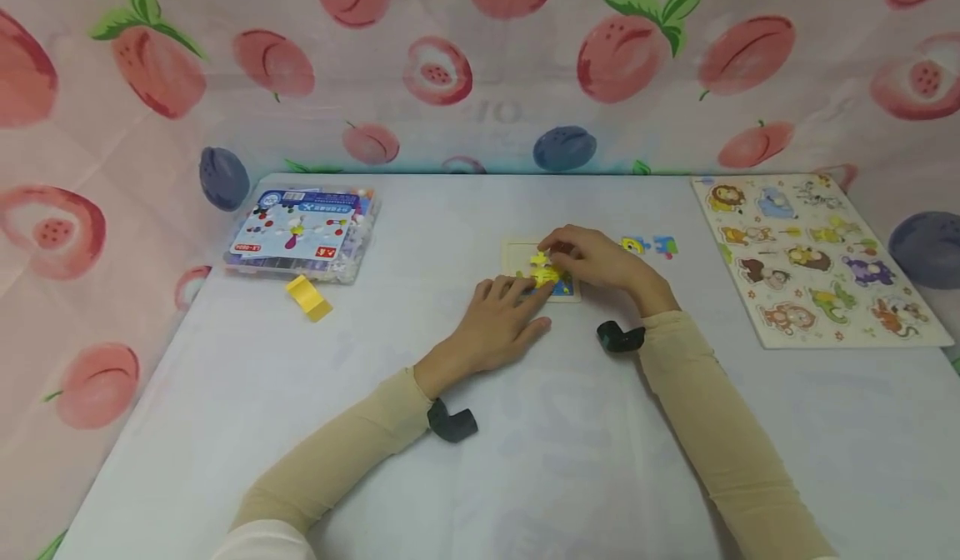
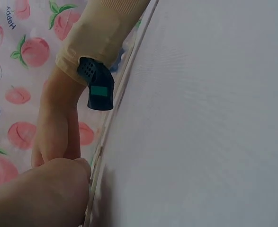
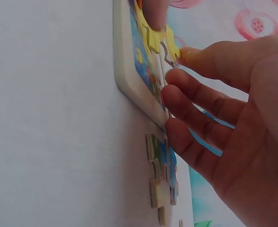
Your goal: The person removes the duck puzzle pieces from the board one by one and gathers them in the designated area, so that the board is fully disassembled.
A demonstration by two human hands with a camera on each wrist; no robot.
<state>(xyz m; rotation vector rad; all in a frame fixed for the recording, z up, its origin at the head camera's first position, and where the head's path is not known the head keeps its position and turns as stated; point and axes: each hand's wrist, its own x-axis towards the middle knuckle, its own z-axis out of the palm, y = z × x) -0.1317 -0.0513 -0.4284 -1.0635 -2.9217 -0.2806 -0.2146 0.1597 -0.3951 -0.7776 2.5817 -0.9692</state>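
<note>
A small wooden jigsaw puzzle (image 1: 510,253) with a pale frame lies near the table's middle, yellow pieces showing in it. My left hand (image 1: 498,327) lies with fingers extended, its fingertips over the puzzle's lower left part. At the upper right of the frame, my right hand (image 1: 596,258) pinches a yellow jigsaw piece (image 3: 169,42). In the right wrist view, a fingertip of the left hand (image 3: 155,13) presses on the yellow pieces just beside it. The left wrist view shows the left hand (image 2: 39,196) overlapping the right hand (image 2: 56,135); the puzzle is mostly hidden there.
Loose jigsaw pieces (image 1: 664,247) lie right of the puzzle. A large animal picture board (image 1: 787,281) stands farther right on the table. At the left are a clear plastic case (image 1: 341,268) with a blue printed label and a folded yellow strip (image 1: 308,297). A fruit-patterned curtain (image 1: 510,60) hangs behind.
</note>
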